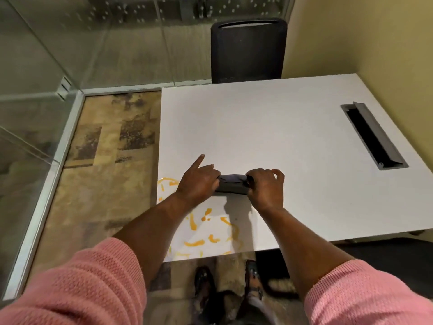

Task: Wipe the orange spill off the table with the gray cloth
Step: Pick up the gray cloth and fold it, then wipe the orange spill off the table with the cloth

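My left hand (pixel 199 181) and my right hand (pixel 264 185) are meeting just below the middle of the frame, each one pinching an end of the gray cloth (pixel 232 184), which is folded into a short, thick roll stretched between them. My left index finger is sticking out straight toward the upper part of the frame while the other fingers are curling onto the cloth's left end; my right fingers are bunching over its right end, with two of them arching up loosely. Going from the biggest thing down, the white table (pixel 281 127) is filling the centre and right of the frame, and the cloth is sitting at or just above its surface, casting a shadow toward me. My pink sleeves (pixel 77 285) are taking up both lower corners. A black chair (pixel 248 50) is standing at the table's far edge, at the upper centre. A gray cable slot (pixel 372 134) is lying open in the tabletop at the right. The orange spill (pixel 206 231) is streaking the table's lower left corner, in squiggles beside my left wrist and between my forearms, nearer to me than the cloth and not touching it.
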